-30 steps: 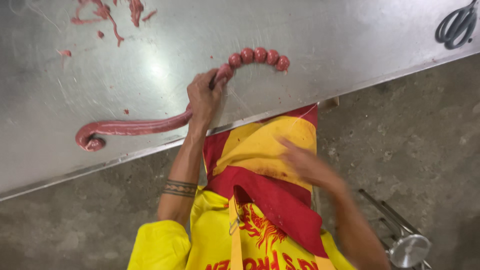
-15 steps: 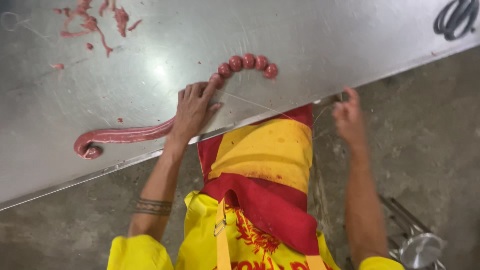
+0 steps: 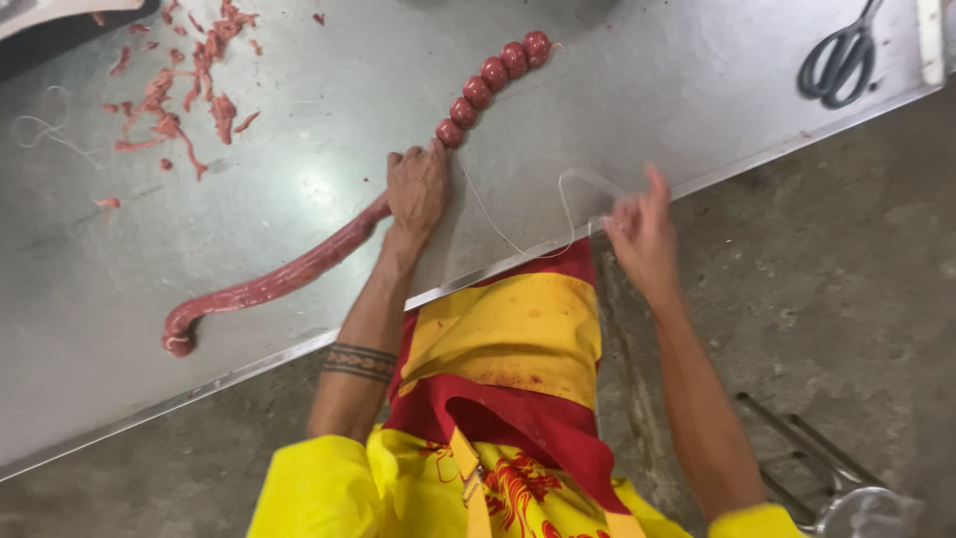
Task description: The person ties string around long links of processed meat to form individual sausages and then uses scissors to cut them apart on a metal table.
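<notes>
So the sausage [image 3: 299,274] lay across the steel counter [image 3: 299,179], and your left hand [image 3: 416,189] was pressed down over it right where the long unlinked stretch met the row of tied-off round links [image 3: 493,75]. That hand looked closed around the casing, pinching it, I'd guess to hold the spot firm. The long part ran away from your left hand toward the curled end near the counter edge, and the links ran off the other way, beyond your fingertips.

Your right hand [image 3: 642,234] was out at the counter edge, well apart from the left, with a thin white string [image 3: 518,239] pinched in the fingers and one finger sticking up. The string looped loosely from that hand back toward your left, so holding it out wide probably kept it from tangling.

Farther out, beyond your left hand, there were red meat scraps [image 3: 189,90] scattered on the counter with another bit of loose string [image 3: 45,130] nearby. Past your right hand, black scissors [image 3: 841,65] sat near the far corner. Your red and yellow apron [image 3: 498,349] was just below the counter edge.
</notes>
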